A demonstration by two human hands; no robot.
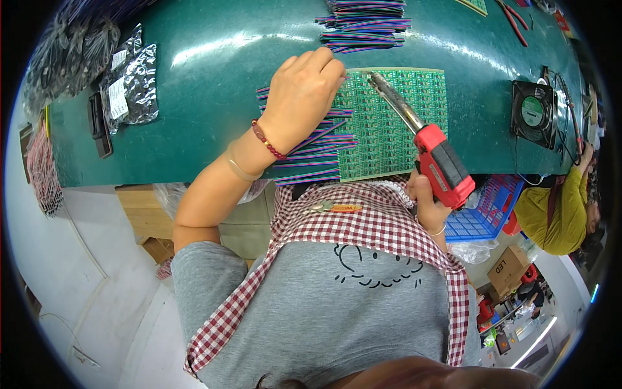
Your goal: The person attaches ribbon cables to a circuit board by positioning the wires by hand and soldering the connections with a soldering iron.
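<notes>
My right hand [427,202] is closed around the red and black handle of a soldering gun [444,165]. Its metal tip points up and left, at the top edge of a green circuit board panel [395,136]. At the panel's upper left corner my left hand [306,87] pinches a multicoloured wire; the fingertips are partly hidden. More pink, blue and black wires [317,157] lie in rows along the panel's left side, their right ends on its edge. My left wrist and hand cover some of them.
Stacked bundles of similar wires [364,26] lie beyond the panel. A black fan [534,113] stands on the green table [220,84] at right, red-handled pliers [513,23] far right. Silver bags [133,84] lie left. A blue basket [483,217] and another person [551,214] are at right.
</notes>
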